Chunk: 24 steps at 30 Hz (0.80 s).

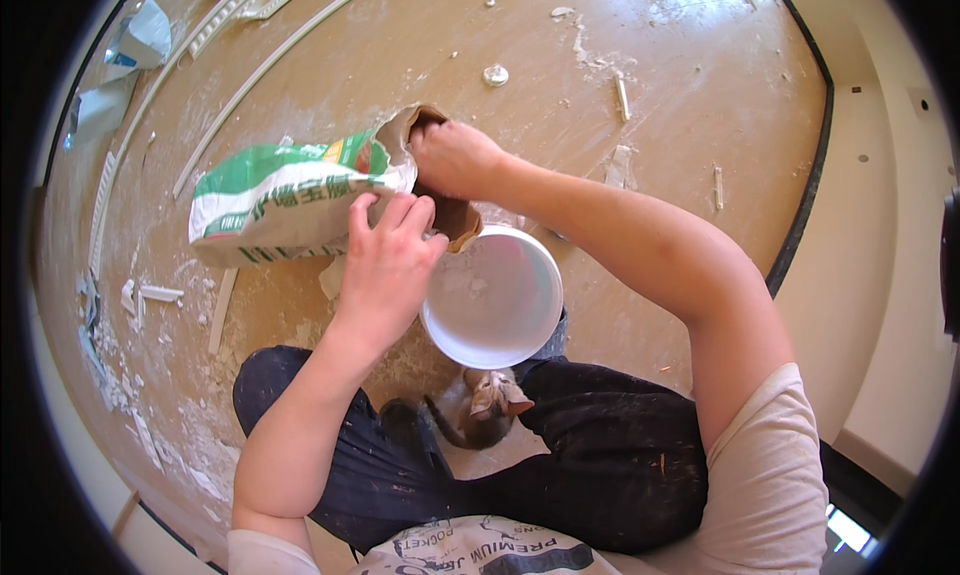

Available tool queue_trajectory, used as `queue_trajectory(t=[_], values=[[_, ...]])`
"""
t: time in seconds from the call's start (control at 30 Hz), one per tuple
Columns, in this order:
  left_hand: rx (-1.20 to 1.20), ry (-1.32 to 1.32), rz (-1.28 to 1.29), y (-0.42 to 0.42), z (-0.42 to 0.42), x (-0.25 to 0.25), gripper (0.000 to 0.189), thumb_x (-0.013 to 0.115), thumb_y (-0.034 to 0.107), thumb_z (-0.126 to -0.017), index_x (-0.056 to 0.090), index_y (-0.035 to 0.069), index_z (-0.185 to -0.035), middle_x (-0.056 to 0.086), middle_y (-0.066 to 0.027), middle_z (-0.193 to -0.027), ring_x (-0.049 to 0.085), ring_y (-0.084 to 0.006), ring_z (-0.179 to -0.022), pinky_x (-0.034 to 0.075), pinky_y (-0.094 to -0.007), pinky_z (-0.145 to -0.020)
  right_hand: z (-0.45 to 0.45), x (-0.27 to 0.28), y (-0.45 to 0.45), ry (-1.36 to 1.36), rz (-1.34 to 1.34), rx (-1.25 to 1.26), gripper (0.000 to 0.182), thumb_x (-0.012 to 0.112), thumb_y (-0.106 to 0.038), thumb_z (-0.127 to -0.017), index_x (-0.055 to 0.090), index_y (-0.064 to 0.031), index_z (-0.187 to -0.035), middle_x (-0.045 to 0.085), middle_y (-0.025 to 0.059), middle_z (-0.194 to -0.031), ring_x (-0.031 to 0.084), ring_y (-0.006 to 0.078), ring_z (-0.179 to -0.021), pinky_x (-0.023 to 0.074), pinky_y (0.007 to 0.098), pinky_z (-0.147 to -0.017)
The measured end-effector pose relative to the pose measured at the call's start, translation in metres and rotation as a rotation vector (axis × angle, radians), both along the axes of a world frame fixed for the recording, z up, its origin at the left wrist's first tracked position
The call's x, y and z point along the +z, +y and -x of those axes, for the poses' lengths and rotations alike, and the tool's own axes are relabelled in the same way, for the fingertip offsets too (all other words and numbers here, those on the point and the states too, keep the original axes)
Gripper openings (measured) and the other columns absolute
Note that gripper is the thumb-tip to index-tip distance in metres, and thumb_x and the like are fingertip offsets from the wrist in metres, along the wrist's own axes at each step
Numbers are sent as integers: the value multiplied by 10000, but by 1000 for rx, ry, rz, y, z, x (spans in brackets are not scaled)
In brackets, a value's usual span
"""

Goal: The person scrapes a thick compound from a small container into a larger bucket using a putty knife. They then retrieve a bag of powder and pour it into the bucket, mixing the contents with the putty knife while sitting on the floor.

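Observation:
A green and white paper bag (pixel 289 200) of powder material, bearing printed writing, lies tilted with its torn brown mouth facing right. My left hand (pixel 394 252) grips the near edge of that mouth, fingers over the paper. My right hand (pixel 457 159) reaches into the opening with its fingers curled; their tips are hidden, so what they hold is unclear. Just below the bag's mouth stands a white plastic bucket (pixel 491 297), with whitish material visible inside. The bag's lip slightly overlaps the bucket's rim.
A kitten (pixel 491 410) sits between my legs, right against the bucket's near side. Long white trim strips (pixel 262 72) lie on the dusty floor at left, with plaster crumbs (pixel 142 402) nearer. A round white lid-like piece (pixel 495 75) lies farther off. A wall (pixel 874 237) runs along the right.

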State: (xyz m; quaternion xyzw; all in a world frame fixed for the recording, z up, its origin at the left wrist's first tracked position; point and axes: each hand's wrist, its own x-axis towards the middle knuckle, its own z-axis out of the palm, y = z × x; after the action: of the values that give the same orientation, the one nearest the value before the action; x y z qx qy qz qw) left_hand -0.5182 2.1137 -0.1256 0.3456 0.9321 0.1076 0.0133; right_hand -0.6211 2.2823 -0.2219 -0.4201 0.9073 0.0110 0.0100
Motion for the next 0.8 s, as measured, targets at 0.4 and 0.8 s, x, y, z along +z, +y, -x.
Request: queue_trajectory(t=[0.4, 0.8], values=[[26, 30, -30, 1, -3, -4, 81, 630, 96, -818, 710, 103, -821, 554, -44, -985, 564, -208, -1109, 375, -516, -1071, 16, -23, -18, -618, -29, -458, 300, 640, -250, -910, 766, -57, -1102, 743, 188, -1149, 714, 344, -1066, 568, 443, -900], [41, 61, -16, 3, -5, -10, 84, 630, 124, -845, 708, 116, -815, 591, -38, -1022, 565, -202, -1133, 379, -515, -1081, 8, -50, -10, -957, 323, -369, 446, 709, -306, -880, 714, -37, -1236, 703, 197, -1254, 664, 327, -1141, 512, 402, -983]])
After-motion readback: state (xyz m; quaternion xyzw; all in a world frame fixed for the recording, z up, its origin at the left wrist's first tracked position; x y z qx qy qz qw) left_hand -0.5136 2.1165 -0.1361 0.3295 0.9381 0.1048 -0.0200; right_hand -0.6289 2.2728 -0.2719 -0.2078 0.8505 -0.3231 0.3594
